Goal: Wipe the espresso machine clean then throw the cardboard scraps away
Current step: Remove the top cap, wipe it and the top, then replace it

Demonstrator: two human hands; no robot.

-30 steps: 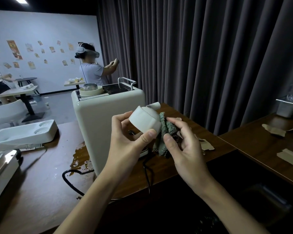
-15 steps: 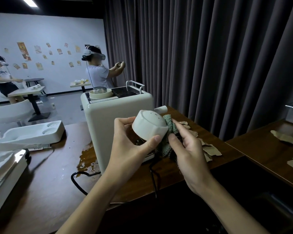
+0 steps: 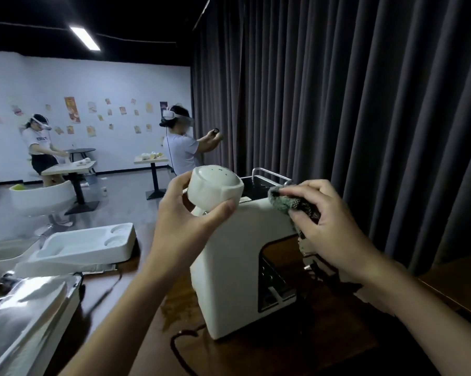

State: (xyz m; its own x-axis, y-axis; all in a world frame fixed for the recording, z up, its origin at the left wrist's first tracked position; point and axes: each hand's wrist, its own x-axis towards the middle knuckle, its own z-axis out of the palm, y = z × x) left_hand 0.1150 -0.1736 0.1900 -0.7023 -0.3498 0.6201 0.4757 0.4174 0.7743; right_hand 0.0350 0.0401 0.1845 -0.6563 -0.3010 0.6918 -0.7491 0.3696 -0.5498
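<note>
The cream espresso machine (image 3: 234, 256) stands on the brown table (image 3: 136, 316), its dark front opening facing right. My left hand (image 3: 185, 221) grips a round cream part (image 3: 215, 185) of the machine, held up in front of the machine's top left corner. My right hand (image 3: 326, 221) grips a bunched green cloth (image 3: 285, 202) and holds it against the machine's upper right edge. No cardboard scraps show in this view; my right arm covers the table to the right of the machine.
A black cable (image 3: 180, 346) loops on the table before the machine, beside a brown spill (image 3: 172, 308). White foam packing (image 3: 85, 246) and a shiny metal-topped appliance (image 3: 25, 316) lie left. A dark curtain (image 3: 337, 104) hangs behind. Two people with headsets stand at far tables.
My view has swung left and closer to the machine. My left hand has lifted the cream part higher. My right hand has carried the cloth from beside that part up to the machine's top edge.
</note>
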